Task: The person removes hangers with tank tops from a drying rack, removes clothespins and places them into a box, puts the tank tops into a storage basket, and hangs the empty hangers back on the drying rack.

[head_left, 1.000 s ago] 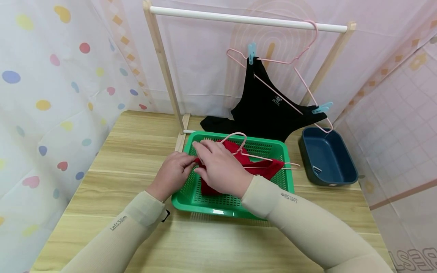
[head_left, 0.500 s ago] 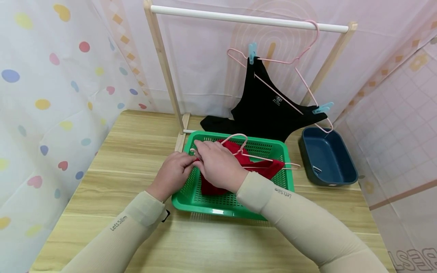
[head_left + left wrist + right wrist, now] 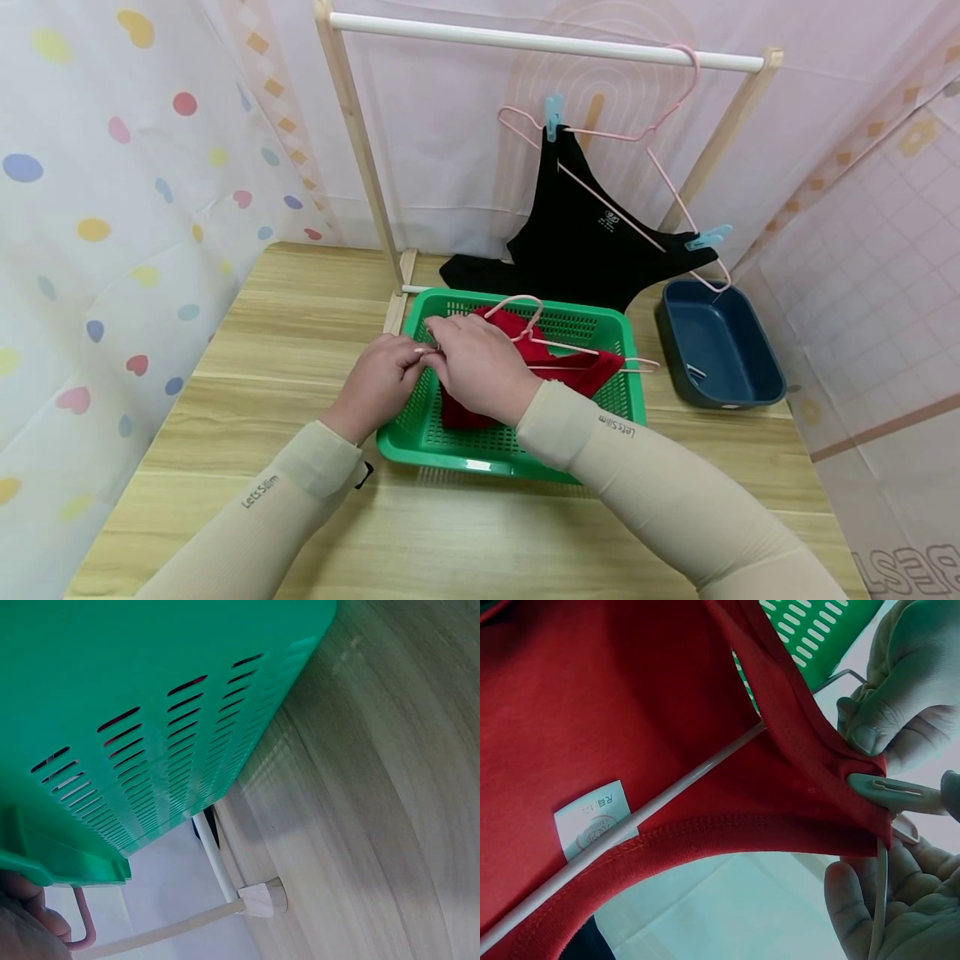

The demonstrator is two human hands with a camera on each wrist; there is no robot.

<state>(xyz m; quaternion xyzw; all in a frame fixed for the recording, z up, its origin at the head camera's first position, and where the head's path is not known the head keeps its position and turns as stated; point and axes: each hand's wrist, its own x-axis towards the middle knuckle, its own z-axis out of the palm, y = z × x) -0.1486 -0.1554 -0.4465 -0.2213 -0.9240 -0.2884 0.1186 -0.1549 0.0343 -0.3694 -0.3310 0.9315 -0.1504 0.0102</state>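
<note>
A red tank top [image 3: 573, 371] lies in the green basket [image 3: 480, 464], with a pink hanger [image 3: 566, 343] threaded through its straps. My left hand [image 3: 378, 383] is at the basket's left rim and pinches one strap over the hanger's end. Close against it, my right hand [image 3: 483, 367] covers much of the top in the head view. In the right wrist view the left thumb [image 3: 874, 731] presses the red strap, and a clothespin [image 3: 896, 793] sits on that strap. The right hand's thumb [image 3: 951, 796] is on the clothespin's tail, with its fingers [image 3: 892, 892] beneath.
Behind the basket, a black top [image 3: 585, 233] hangs tilted from another pink hanger [image 3: 678, 187] on the rack's white rail [image 3: 547, 43], held by two blue clothespins [image 3: 553, 117]. At the right stands a dark blue bin [image 3: 723, 358] with a small piece inside.
My right hand has shifted slightly left, bringing its thumb and fingers closer round the strap end at the left hand. The left hand, basket and black top have stayed put.
</note>
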